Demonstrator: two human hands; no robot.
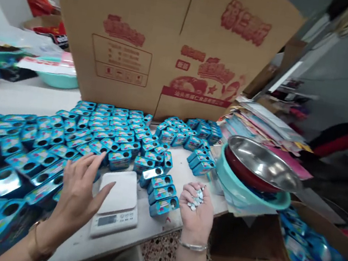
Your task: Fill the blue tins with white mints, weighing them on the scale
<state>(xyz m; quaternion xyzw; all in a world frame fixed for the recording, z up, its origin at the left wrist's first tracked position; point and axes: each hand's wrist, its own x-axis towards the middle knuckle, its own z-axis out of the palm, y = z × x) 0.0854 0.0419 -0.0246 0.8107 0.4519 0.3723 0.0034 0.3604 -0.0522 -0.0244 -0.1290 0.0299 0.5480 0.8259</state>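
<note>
My left hand is raised with its fingers apart, between the tins and the white digital scale. It partly covers the scale's left side, and I see nothing in its grasp. Palm up, my right hand cups several small pale blue and white pellets with its fingers curled round them. Blue tins with a round hole in the top stand in rows across the table. A short row of tins stands just right of the scale, nearest my right hand.
A large cardboard box stands behind the tins. On the right, a steel bowl sits above a turquoise basin, with stacked papers behind. Below, an open carton stands near more blue tins.
</note>
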